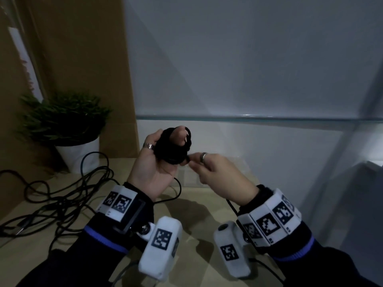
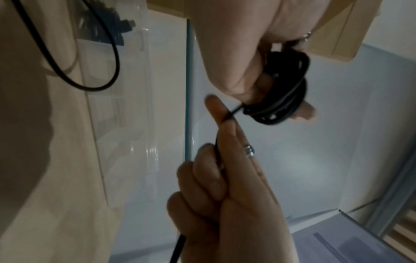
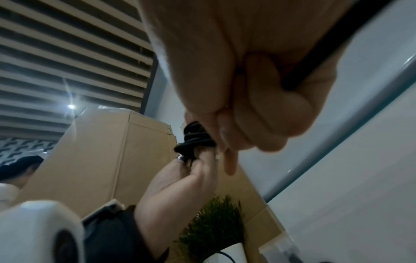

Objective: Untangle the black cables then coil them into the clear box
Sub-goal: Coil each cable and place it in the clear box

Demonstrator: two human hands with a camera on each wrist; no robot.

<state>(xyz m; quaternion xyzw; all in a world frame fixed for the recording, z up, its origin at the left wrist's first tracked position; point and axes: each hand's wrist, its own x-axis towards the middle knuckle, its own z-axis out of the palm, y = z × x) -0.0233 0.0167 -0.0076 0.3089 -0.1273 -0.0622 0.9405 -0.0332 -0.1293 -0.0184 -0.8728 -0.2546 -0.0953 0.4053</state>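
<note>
Head view: pale wooden surface (image 1: 199, 206) below a white wall, tall cardboard box (image 1: 78, 59) at the back left. Potted plant (image 1: 68, 125) in a white pot stood before that box. Loose tangle of black cables (image 1: 62, 195) sprawled over the surface on the left, well apart from both hands. Left hand (image 1: 153, 162) raised palm-up above the surface, its fingers wound round with a tight coil of black cable (image 1: 172, 146); grip clamped on that coil, a fingertip poking out at the top. Right hand (image 1: 217, 172) just beside it, grip pinched on the free cable strand at the coil's lower edge.

Left wrist view only: clear box (image 2: 117, 124) lying on the surface to the side, something dark inside at its far end, too blurred to name. Same view showed the strand (image 2: 234, 110) running taut from the coil across the right forefinger and down through the curled fingers.

Right wrist view only: slatted ceiling (image 3: 67, 62), and the strand (image 3: 326, 49) passing back over the right hand's heel. Rings on both hands.
</note>
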